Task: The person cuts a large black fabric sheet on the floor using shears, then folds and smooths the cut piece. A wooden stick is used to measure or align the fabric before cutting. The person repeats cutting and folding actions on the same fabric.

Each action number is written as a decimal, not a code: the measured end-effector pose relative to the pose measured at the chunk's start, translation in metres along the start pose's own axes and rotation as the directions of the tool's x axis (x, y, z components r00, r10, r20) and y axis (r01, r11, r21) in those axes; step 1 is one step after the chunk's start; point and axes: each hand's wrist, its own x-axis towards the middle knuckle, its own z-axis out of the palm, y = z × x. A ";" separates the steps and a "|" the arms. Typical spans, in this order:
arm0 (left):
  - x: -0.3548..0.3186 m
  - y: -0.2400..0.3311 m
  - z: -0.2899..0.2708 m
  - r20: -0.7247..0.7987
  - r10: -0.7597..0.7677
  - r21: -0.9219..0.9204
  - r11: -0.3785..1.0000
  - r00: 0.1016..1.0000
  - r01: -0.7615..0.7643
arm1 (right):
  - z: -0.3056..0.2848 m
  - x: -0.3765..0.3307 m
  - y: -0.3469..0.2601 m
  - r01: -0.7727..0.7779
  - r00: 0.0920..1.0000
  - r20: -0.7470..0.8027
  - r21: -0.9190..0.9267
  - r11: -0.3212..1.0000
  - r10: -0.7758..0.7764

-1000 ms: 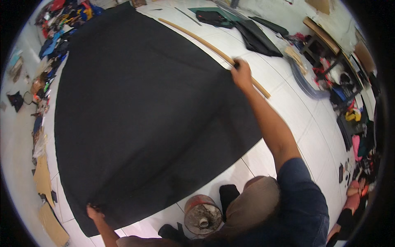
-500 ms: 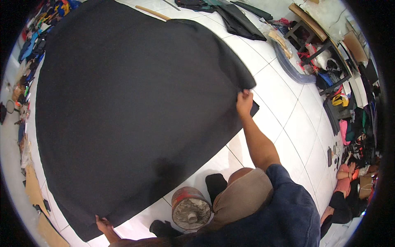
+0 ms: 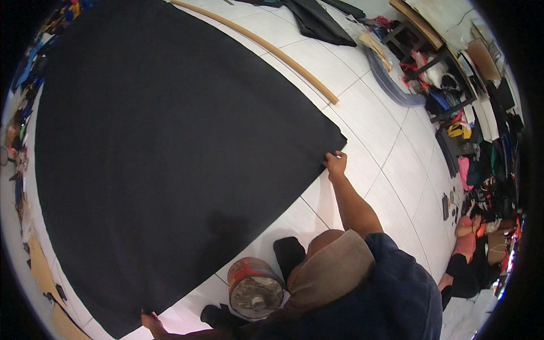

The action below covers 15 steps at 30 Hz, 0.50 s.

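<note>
A large sheet of black fabric lies spread flat over the white tiled floor. My right hand pinches its near edge close to the right corner. At the lower left, my left hand grips the same edge near the other corner; part of its fingers is hidden. Between my arms, beside my knee, stands a worn red can with a grey, rough top and a knob in its middle. The can is just off the fabric's edge.
A long tan rod lies along the fabric's far right edge. Dark folded cloth is at the back. A shelf with piled goods lines the right. Another person sits at the lower right. Cardboard and clutter border the left.
The fabric's raised far-right part has come down flat, uncovering the rod. My right hand has moved down toward me along the edge; my left hand has shifted slightly right and nearer.
</note>
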 end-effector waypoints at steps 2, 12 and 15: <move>-0.003 0.002 0.004 0.082 0.090 0.206 0.973 0.993 -0.105 | -0.009 0.010 -0.003 -0.090 0.996 -0.008 0.093 0.992 0.091; 0.011 -0.006 -0.015 0.419 0.480 0.713 0.351 0.770 -0.607 | -0.024 0.068 0.000 0.173 0.976 0.018 -0.676 0.716 -0.219; 0.004 -0.001 -0.025 0.397 0.396 0.747 0.385 0.828 -0.542 | -0.018 0.054 0.002 0.162 0.983 0.031 -0.607 0.778 -0.181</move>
